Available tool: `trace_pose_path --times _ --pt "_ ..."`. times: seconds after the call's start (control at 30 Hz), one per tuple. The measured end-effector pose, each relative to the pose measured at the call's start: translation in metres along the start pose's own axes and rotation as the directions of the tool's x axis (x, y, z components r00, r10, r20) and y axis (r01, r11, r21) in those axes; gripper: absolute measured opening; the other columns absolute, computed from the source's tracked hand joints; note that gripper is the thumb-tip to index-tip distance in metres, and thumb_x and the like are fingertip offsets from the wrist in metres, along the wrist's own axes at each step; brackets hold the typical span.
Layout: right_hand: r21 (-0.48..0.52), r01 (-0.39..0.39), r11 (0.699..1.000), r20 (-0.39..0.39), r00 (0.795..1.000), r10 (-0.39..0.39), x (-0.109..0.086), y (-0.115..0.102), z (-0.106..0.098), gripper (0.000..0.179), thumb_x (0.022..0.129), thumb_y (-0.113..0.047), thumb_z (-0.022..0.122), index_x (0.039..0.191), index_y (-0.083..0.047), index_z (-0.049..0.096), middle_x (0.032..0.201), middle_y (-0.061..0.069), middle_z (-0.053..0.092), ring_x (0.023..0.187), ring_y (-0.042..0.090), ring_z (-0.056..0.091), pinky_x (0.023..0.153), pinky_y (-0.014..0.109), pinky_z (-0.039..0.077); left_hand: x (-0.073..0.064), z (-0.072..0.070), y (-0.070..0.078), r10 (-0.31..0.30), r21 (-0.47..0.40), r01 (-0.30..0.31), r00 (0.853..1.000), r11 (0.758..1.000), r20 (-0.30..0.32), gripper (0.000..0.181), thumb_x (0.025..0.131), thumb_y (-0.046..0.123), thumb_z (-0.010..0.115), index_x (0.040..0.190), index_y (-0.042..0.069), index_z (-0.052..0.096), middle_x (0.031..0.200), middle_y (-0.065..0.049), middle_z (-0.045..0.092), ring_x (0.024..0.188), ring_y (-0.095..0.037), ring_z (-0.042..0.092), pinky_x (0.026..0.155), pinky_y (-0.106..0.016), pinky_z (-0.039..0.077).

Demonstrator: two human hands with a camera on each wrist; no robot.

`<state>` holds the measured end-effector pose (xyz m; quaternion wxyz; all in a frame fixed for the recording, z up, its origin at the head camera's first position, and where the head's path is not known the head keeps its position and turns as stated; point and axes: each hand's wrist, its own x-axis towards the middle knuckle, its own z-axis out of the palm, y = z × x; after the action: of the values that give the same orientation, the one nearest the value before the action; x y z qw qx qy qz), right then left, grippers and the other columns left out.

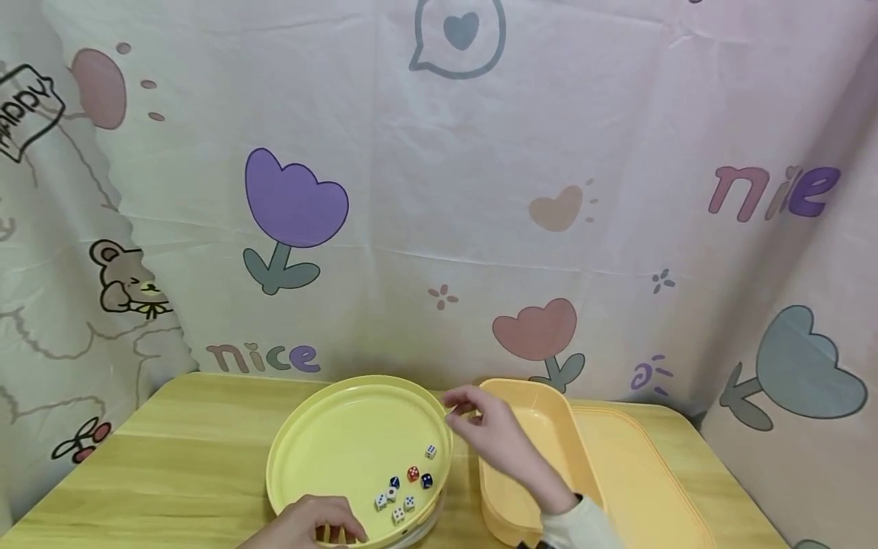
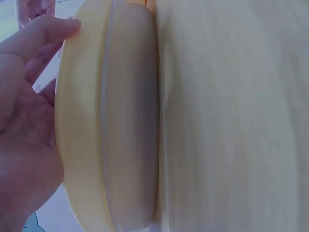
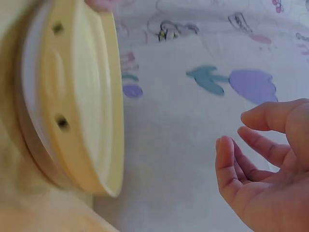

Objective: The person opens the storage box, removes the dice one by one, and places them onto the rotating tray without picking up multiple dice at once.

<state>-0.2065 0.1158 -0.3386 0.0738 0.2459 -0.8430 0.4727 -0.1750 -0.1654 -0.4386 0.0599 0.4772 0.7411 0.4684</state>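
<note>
A yellow round tray (image 1: 329, 442) with a raised rim sits on a lidded-looking pale base. Several small dice lie toward its front right: white dice (image 1: 409, 502), one red die (image 1: 413, 473) and dark blue dice (image 1: 427, 480). My left hand (image 1: 312, 518) rests at the tray's front rim, fingers bent over the edge; in the left wrist view its thumb (image 2: 67, 28) overlaps the rim's outer side. My right hand (image 1: 497, 431) hovers between the tray's right rim and an orange box (image 1: 586, 465), fingers loosely bent. In the right wrist view nothing sits between its fingertips (image 3: 224, 145).
The deep orange box stands right of the tray on the wooden table (image 1: 185, 442). A flat orange lid (image 1: 631, 457) lies beyond it on the right. A printed curtain (image 1: 411, 191) hangs behind the table and along both sides.
</note>
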Motion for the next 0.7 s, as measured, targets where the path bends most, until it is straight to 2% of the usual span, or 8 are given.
trace_pose_path --times 0.13,0.23,0.37,0.5,0.7 --pt "-0.036 -0.039 0.999 -0.035 0.999 0.038 0.018 0.005 -0.022 0.017 0.083 -0.005 0.061 0.1 -0.004 0.062 0.089 0.002 0.06 0.083 0.016 0.055 0.07 0.028 0.047 0.0 0.0 0.002 -0.057 -0.03 0.057 0.998 0.998 0.009 0.013 0.083 0.011 0.063 0.096 0.012 0.068 0.081 0.01 0.058 0.069 0.005 0.049 0.053 -0.015 0.041" --pt "-0.042 -0.073 0.996 -0.081 0.994 0.069 0.03 0.016 -0.031 0.015 0.082 -0.005 0.062 0.097 -0.005 0.063 0.085 0.001 0.06 0.08 0.015 0.055 0.066 0.028 0.047 0.0 -0.001 0.002 -0.062 -0.024 0.062 0.998 0.998 0.01 0.013 0.084 0.012 0.063 0.096 0.012 0.068 0.081 0.012 0.058 0.069 0.005 0.049 0.053 -0.015 0.041" --pt "-0.049 -0.119 0.992 -0.136 0.984 0.112 0.045 0.039 -0.036 0.013 0.082 -0.004 0.063 0.094 -0.006 0.065 0.084 0.001 0.061 0.076 0.015 0.055 0.063 0.028 0.046 -0.001 -0.002 0.001 -0.047 -0.003 0.047 0.999 0.999 0.014 0.014 0.084 0.012 0.063 0.097 0.012 0.067 0.08 0.01 0.058 0.069 0.005 0.049 0.053 -0.015 0.041" --pt "-0.059 -0.173 0.983 -0.177 0.971 0.16 0.055 0.069 -0.041 0.013 0.081 -0.004 0.063 0.094 -0.002 0.065 0.084 0.004 0.062 0.075 0.015 0.055 0.062 0.028 0.047 -0.001 -0.001 0.0 -0.058 -0.02 0.058 0.998 0.998 0.02 0.014 0.084 0.01 0.062 0.097 0.011 0.067 0.08 0.008 0.059 0.069 0.004 0.05 0.053 -0.016 0.041" --pt "-0.025 -0.261 0.965 -0.181 0.951 0.252 0.058 0.099 -0.048 0.015 0.081 -0.004 0.063 0.095 0.003 0.063 0.081 0.006 0.06 0.071 0.017 0.052 0.061 0.028 0.047 0.001 -0.001 0.0 -0.063 -0.024 0.064 0.998 0.998 0.022 0.013 0.084 0.009 0.062 0.096 0.009 0.067 0.08 0.006 0.06 0.069 0.004 0.05 0.053 -0.016 0.042"
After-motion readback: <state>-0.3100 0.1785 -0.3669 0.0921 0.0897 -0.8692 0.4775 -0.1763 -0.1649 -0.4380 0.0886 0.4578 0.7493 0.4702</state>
